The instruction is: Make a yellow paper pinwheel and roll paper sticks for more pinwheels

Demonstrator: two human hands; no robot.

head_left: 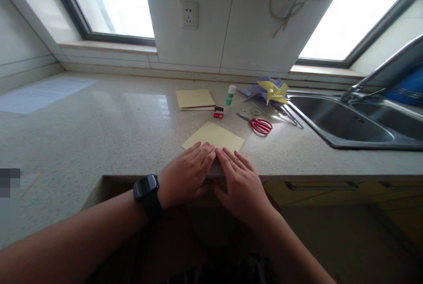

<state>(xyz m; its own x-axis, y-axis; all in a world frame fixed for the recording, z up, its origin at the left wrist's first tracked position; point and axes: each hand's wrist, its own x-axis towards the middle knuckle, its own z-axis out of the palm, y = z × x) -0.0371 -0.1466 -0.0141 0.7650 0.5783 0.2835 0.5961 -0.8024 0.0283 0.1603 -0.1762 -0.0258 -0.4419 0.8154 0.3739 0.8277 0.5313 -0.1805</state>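
A sheet of yellow paper (213,134) lies on the counter close to its front edge, one corner pointing away from me. My left hand (190,167), below a black watch (146,187), rests its outstretched fingers on the paper's near left part. From the other side my right hand (239,173) lays its straight fingers on the near right part. The fingertips of both hands almost meet at the middle of the near edge, which they partly cover. Both thumbs hang lower, at the counter's edge. Neither hand is closed around anything.
Beyond the paper are a yellow paper stack (195,99), a small red box (218,112), a glue stick (230,95) and red-handled scissors (259,125). Yellow and purple pinwheels (273,91) lie beside the sink (333,118). Printed sheets (42,94) are at left.
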